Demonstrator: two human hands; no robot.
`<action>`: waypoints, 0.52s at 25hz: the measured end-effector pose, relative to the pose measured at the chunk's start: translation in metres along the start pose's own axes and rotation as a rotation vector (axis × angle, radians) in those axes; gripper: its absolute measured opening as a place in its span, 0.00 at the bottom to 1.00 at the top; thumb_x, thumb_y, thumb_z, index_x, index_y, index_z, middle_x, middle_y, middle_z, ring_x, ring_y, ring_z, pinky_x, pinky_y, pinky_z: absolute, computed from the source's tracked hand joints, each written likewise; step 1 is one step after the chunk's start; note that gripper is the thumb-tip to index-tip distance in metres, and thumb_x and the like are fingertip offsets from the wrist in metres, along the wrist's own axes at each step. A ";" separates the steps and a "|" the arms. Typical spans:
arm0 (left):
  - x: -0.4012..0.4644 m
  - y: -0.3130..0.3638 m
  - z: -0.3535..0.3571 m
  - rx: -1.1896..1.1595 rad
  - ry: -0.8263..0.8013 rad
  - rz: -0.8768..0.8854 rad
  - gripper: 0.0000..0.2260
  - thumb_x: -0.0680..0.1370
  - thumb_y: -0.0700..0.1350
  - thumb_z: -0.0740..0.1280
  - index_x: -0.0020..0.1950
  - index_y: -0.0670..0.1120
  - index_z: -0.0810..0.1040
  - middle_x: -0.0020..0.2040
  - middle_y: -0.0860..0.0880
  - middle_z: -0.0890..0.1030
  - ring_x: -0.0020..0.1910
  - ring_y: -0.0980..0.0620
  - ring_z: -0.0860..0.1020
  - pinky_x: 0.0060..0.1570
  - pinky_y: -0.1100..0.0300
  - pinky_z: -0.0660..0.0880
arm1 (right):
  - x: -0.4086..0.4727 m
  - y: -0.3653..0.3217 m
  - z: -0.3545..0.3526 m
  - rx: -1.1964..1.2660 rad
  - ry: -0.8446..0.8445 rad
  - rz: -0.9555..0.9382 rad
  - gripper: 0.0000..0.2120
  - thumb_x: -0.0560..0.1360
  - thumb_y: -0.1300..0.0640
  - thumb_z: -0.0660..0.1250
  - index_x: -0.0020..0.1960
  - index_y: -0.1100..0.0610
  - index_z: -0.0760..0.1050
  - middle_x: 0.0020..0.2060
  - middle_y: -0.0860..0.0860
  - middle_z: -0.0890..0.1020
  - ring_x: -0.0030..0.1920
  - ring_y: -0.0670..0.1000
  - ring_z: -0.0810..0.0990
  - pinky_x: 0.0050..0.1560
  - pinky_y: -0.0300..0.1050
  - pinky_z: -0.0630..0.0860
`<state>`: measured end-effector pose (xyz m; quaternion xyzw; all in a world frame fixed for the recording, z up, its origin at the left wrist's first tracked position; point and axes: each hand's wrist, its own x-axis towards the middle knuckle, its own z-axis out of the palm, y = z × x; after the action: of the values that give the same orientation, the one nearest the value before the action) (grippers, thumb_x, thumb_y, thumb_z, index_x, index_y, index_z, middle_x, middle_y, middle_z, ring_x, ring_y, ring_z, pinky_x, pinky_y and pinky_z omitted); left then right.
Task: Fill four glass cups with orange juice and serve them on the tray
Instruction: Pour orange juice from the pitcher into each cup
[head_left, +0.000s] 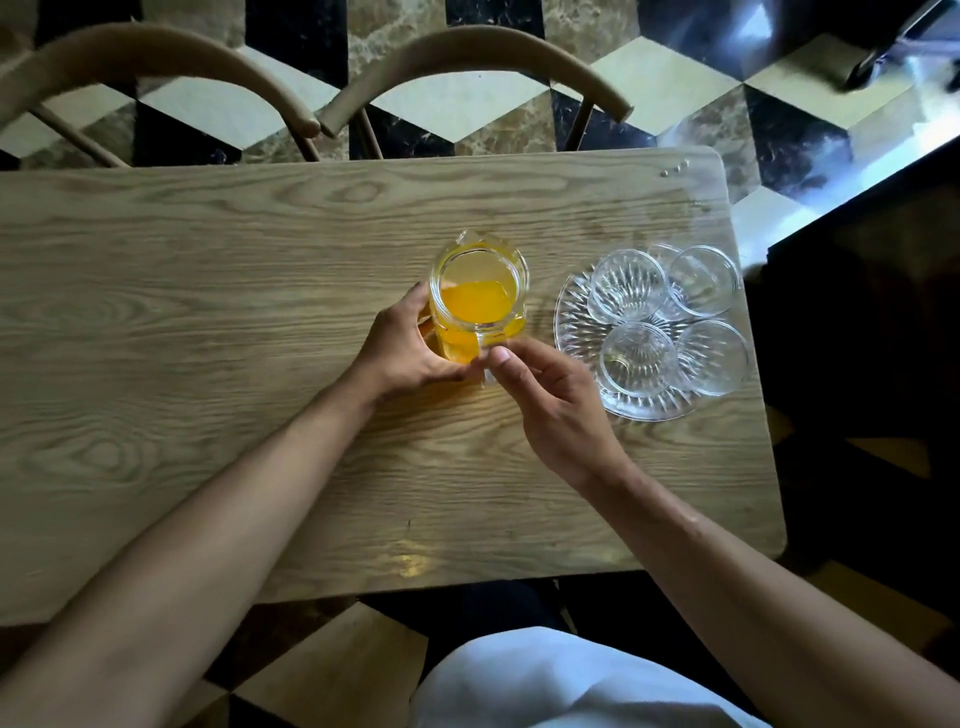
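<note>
Bottom edge of frame: pale cloth (545, 686), the person's clothing, low centre. Two bare forearms run up from the lower corners and meet at frame centre over the wooden table (208, 312). Left hand (402, 348) wrapped round the left side of a glass pitcher (478, 291), fingers curled against the wall, thumb low near the base. Right hand (550, 405) at the pitcher's near side, thumb and forefinger pinching what looks like the clear handle; other fingers loosely curled below. Pitcher stands upright on the table at centre, spout toward the far edge, orange juice (475, 306) filling part of it; cannot tell the exact level. Just right of the pitcher, right-centre of frame: a cut-glass tray (576, 332) on the table near its right end. Four glass cups (626, 286) sit on it in a two-by-two cluster, rims up, touching or nearly so, all without juice. Beyond the table's far edge, upper left and upper centre: curved backs of two wooden chairs (467, 52). Under them a floor (670, 83) of cream, brown and black tiles in a cube pattern. Upper right dark, glare-streaked, unreadable.
</note>
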<state>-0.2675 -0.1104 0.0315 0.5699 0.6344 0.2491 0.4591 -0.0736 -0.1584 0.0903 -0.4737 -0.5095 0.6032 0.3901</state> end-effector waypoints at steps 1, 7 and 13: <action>-0.006 0.003 0.003 -0.009 0.016 -0.026 0.45 0.56 0.54 0.88 0.70 0.48 0.76 0.53 0.59 0.81 0.51 0.59 0.82 0.49 0.81 0.72 | -0.002 -0.003 -0.003 -0.010 -0.003 -0.001 0.13 0.83 0.60 0.64 0.49 0.69 0.82 0.41 0.51 0.85 0.44 0.43 0.80 0.51 0.36 0.74; -0.060 0.023 0.037 -0.011 0.142 -0.114 0.41 0.57 0.56 0.87 0.67 0.49 0.78 0.51 0.56 0.83 0.51 0.55 0.82 0.50 0.67 0.77 | -0.037 -0.014 -0.025 -0.011 -0.043 -0.005 0.15 0.84 0.63 0.63 0.45 0.72 0.80 0.39 0.56 0.83 0.41 0.41 0.78 0.48 0.32 0.72; -0.117 0.055 0.108 -0.077 0.251 -0.155 0.42 0.53 0.64 0.83 0.63 0.50 0.78 0.53 0.53 0.87 0.53 0.55 0.85 0.54 0.57 0.82 | -0.096 -0.025 -0.066 0.060 -0.012 -0.002 0.16 0.82 0.55 0.61 0.40 0.64 0.75 0.35 0.58 0.78 0.38 0.46 0.75 0.44 0.35 0.72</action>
<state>-0.1549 -0.2313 0.0635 0.4657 0.7188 0.3061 0.4156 0.0137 -0.2291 0.1294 -0.4576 -0.4938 0.6208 0.4016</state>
